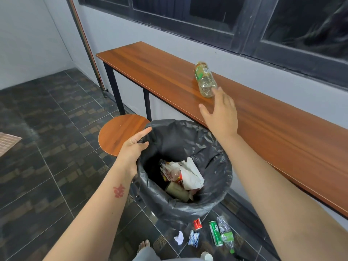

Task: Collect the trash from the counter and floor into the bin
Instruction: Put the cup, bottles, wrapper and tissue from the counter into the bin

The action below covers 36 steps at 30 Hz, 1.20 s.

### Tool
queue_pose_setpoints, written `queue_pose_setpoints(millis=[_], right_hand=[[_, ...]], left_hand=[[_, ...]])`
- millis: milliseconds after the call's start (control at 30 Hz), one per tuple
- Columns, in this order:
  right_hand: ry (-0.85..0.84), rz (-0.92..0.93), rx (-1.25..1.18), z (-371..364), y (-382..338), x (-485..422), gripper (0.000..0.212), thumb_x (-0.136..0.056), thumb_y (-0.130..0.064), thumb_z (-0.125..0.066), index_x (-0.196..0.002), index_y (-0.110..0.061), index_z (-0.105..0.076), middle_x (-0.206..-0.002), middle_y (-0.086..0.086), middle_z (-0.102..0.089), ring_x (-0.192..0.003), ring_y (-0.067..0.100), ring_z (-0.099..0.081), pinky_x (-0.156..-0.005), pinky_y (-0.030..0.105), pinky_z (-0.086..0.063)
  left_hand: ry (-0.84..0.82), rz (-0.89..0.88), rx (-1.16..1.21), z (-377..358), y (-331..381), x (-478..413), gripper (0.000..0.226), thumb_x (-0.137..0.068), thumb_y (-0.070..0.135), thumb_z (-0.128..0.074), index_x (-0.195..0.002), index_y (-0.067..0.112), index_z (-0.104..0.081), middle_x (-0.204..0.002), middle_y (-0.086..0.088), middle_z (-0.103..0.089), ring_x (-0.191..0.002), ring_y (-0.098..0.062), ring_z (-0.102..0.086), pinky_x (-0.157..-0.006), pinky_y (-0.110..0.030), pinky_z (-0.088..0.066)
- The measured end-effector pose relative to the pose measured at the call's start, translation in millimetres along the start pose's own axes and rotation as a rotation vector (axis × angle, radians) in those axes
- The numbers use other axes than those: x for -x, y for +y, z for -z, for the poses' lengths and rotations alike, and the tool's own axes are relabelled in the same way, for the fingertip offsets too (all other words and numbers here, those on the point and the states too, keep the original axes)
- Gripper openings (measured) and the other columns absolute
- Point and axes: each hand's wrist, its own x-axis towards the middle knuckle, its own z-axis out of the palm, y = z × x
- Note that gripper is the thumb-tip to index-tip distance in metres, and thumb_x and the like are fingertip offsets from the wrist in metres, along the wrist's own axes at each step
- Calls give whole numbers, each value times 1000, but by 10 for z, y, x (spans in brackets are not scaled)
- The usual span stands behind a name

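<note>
A clear plastic bottle with a green label lies on its side on the wooden counter. My right hand is spread open just below it, fingertips at the bottle's base, holding nothing. My left hand grips the rim of the bin, which is lined with a black bag and holds crumpled paper, wrappers and a bottle. On the floor beneath the bin lie a red can, a green can, a crushed green-labelled bottle, a blue wrapper and a white paper scrap.
A round wooden stool stands left of the bin, by the counter's black legs. Dark tiled floor spreads to the left, with a mat at the far left edge. A wall with dark windows runs behind the counter. My bare foot shows at the bottom.
</note>
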Motion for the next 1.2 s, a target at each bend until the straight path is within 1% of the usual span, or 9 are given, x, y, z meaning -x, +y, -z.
queue_pose_setpoints(millis=[100,200,433,567,700,900,1033,1100,1200], right_hand=[[-45,-117,43,-142,-101,-232,72,-92,-49,-55,-152,-19,-27,-161,11,-19,-146,32,-23,-118,43,-21],[-58,-210,54,-302,-175,-443,79,-91,-51,-56,-154,-21,-19,-162,14,-11,-146,36,-20,-119,45,-20],[-45,-389,22,-628,-281,-877,83,-89,-51,-60,-154,-28,-14,-163,14,-6,-143,41,-22,-117,47,-24],[28,-462,-4,-742,-315,-951,73,-93,-37,-60,-154,-27,-21,-162,13,-11,-139,39,-27,-109,45,-33],[129,-421,3,-828,-342,-919,65,-93,-24,-61,-150,-22,-31,-153,13,-28,-130,36,-36,-103,42,-37],[225,-380,-85,-819,-384,-818,61,-89,-26,-63,-145,-19,-41,-142,14,-41,-120,36,-46,-100,40,-38],[362,-297,-274,-729,-475,-625,51,-85,-28,-63,-133,-15,-51,-131,10,-50,-116,27,-52,-99,37,-43],[407,-248,-366,-659,-537,-468,45,-86,-27,-62,-127,-11,-52,-125,8,-51,-113,20,-52,-96,33,-44],[474,-183,-467,-537,-679,-217,38,-87,-20,-61,-120,-4,-53,-118,5,-52,-108,11,-50,-93,19,-40]], left_hand=[[-9,-17,7,128,127,-218,55,-96,-9,-48,-110,36,-77,-133,8,-64,-131,-23,-52,-114,-44,-39],[-25,-42,8,265,228,-448,55,-97,-8,-49,-107,38,-77,-132,9,-65,-129,-21,-53,-113,-42,-40],[-62,-52,-6,660,219,-1025,57,-96,-8,-49,-111,41,-75,-134,9,-64,-131,-21,-54,-114,-44,-37],[-74,-25,-5,826,182,-1224,57,-97,-8,-48,-112,41,-75,-135,9,-63,-132,-22,-52,-114,-45,-38],[-126,-23,-25,916,160,-1365,57,-97,-6,-49,-116,42,-73,-137,9,-62,-134,-24,-50,-115,-46,-36],[-142,-42,-40,1003,153,-1413,57,-98,-6,-48,-119,42,-71,-138,9,-61,-135,-24,-49,-115,-47,-35],[-124,-37,-62,1041,145,-1387,56,-99,-5,-47,-118,42,-71,-135,12,-63,-134,-21,-51,-114,-47,-37],[-119,-42,-75,1039,162,-1376,55,-100,-4,-48,-118,43,-71,-134,13,-63,-133,-20,-51,-114,-47,-37],[-70,-42,-73,1024,203,-1348,52,-99,-1,-51,-117,43,-72,-132,15,-64,-132,-18,-51,-114,-46,-38]])
